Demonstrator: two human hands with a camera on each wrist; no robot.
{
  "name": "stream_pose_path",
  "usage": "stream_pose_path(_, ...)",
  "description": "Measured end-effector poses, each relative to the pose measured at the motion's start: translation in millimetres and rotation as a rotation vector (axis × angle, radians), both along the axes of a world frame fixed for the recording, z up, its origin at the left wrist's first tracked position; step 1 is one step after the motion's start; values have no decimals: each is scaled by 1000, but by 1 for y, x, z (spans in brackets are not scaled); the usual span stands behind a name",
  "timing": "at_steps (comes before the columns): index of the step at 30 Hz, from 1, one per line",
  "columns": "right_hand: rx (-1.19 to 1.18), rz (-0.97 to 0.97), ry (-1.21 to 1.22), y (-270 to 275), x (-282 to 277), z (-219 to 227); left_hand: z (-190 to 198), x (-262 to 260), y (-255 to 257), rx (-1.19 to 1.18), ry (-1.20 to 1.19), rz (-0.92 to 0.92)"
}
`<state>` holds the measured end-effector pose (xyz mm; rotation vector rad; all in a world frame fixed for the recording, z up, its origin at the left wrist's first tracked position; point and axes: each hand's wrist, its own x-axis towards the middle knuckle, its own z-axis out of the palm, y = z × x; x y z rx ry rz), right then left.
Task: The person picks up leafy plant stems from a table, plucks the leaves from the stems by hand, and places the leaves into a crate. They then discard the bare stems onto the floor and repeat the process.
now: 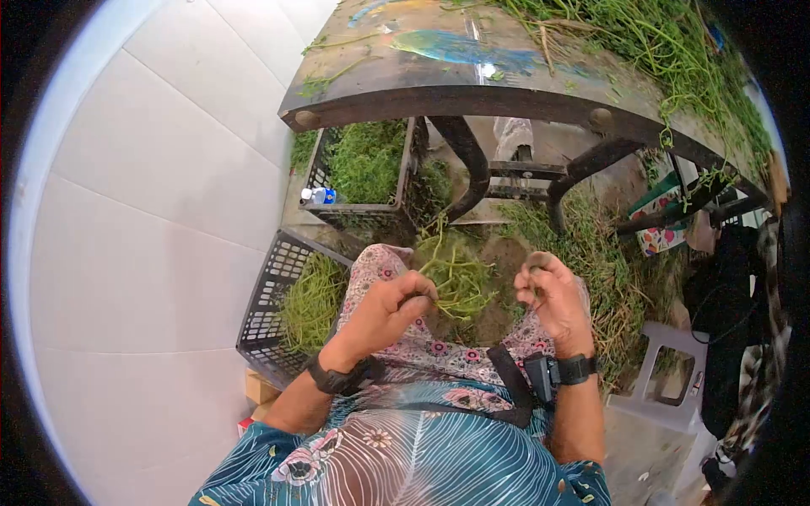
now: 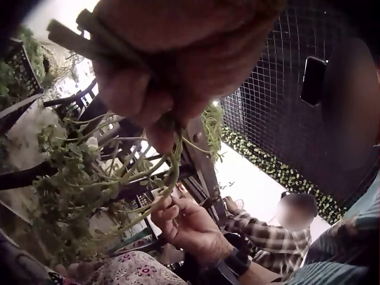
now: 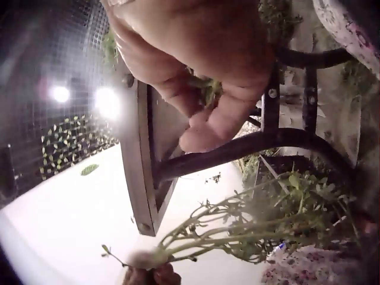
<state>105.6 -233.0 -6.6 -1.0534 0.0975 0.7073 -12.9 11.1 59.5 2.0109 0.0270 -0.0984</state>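
Loosely gathered greens, firmly held at the stem ends

Just above the lap, the seated person's left grip (image 1: 392,308) is closed round a bunch of leafy green stems (image 1: 460,282), whose bare ends poke out past the fingers while the leafy part spreads away over the gap between the knees. Nearby, the right grip (image 1: 557,304) is bent in, thumb and fingertips pinching a small scrap of greenery (image 3: 209,92), apart from the bunch.

The bunch looks light, with bendy stems and soft leaves that would probably bruise or tear if squeezed. Whether it is damp or slippery, I cannot tell. The thicker bare ends seem the best place to hold it, leaving the side shoots free; a single shoot is better pinched close to its base.

Beyond the knees stands the counter (image 1: 388,103), bearing more greens (image 1: 650,51), with a black crate of stems (image 1: 253,295) beside the left leg
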Motion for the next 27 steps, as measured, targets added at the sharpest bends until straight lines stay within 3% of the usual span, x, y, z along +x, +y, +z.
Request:
stream_pose_path(1,-22,40,-9,5,-2,2,2,0,0,11,-2,-15)
stream_pose_path(4,-552,227,-548,28,-10,24,5,-3,0,26,-8,-72)
stream_pose_path(9,-585,359,-999,47,-17,21,12,-4,-3,34,-43,-93)
stream_pose_path(15,-672,342,-1023,42,-13,46,10,-9,2,27,-45,-45)
stream_pose_path(18,-729,452,-1145,33,-9,55,7,-13,7,25,-21,-45)
stream_pose_path(24,-546,350,-830,28,-6,80,10,-15,12,34,-1,-70)
stream_pose_path(27,-652,566,-967,27,-4,79,16,-17,13,55,64,-85)
